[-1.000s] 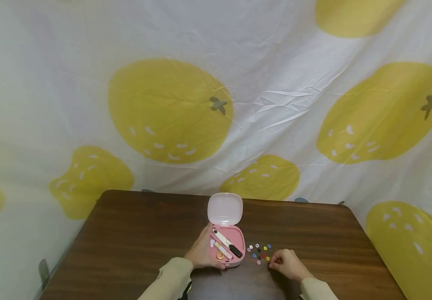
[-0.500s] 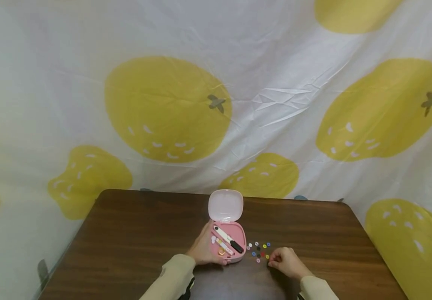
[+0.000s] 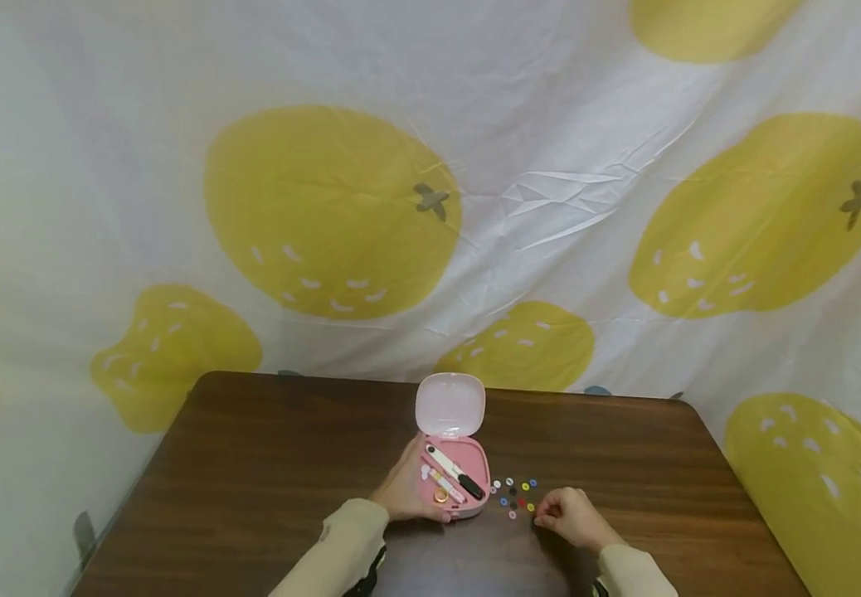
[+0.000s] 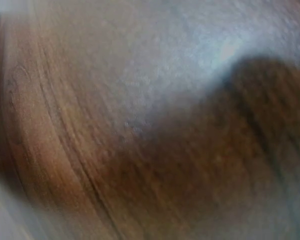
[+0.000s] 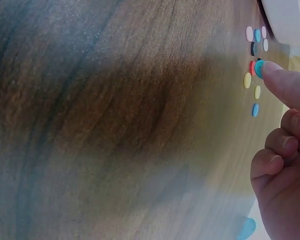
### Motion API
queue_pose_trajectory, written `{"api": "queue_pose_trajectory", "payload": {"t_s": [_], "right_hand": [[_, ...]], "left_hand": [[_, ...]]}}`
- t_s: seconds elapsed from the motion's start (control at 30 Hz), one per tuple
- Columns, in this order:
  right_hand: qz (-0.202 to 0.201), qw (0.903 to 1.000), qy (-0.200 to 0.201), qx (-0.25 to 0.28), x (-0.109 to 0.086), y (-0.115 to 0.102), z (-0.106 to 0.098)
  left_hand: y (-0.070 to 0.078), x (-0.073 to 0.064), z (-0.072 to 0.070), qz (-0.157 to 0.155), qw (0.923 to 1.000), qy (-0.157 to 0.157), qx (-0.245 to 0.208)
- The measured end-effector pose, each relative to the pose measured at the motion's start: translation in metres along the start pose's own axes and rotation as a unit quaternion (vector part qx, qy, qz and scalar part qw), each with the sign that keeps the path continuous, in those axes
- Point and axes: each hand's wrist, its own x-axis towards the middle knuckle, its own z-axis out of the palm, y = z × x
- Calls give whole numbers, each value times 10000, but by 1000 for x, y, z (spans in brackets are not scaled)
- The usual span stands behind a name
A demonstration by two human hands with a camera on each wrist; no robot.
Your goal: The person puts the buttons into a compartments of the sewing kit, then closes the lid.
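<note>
My left hand (image 3: 403, 491) grips the left side of a pink sewing box (image 3: 481, 458), its thumb at the front edge. The pale lid (image 3: 450, 405) stands raised. Inside lie a long white tool with a black end (image 3: 454, 471), a pale strip with yellow and pink (image 3: 446, 486) and a small gold ring-like piece (image 3: 440, 496). To the right, my right hand (image 3: 571, 517) is low over the table, beside several loose coloured buttons (image 3: 522, 502). In the right wrist view it pinches a teal button (image 5: 259, 69) at its fingertips; the other fingers are curled.
The dark wooden table (image 3: 281, 464) reaches back to a hanging white cloth with yellow fruit prints (image 3: 341, 215). The left wrist view shows only blurred tabletop (image 4: 140, 150) and a shadow.
The head view has shifted slightly, so everything sits a little higher. Both hands keep nearly the same places by the box and the buttons.
</note>
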Motion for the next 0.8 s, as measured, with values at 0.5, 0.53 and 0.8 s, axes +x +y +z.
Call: {"api": "queue_pose_trajectory", "payload": {"t_s": [0.5,0.53,0.8], "right_hand": [[-79,9999,30,85,1,0,1],[-89,9999,41,99,1,0,1],[-194,9997,72,88,-2,2,0]], "left_hand": [[-1,5,1,-3,10000,-52,-77],[-1,5,1,-4,9999,-51,-98],[1,3,1,52,10000,-32,55]]}}
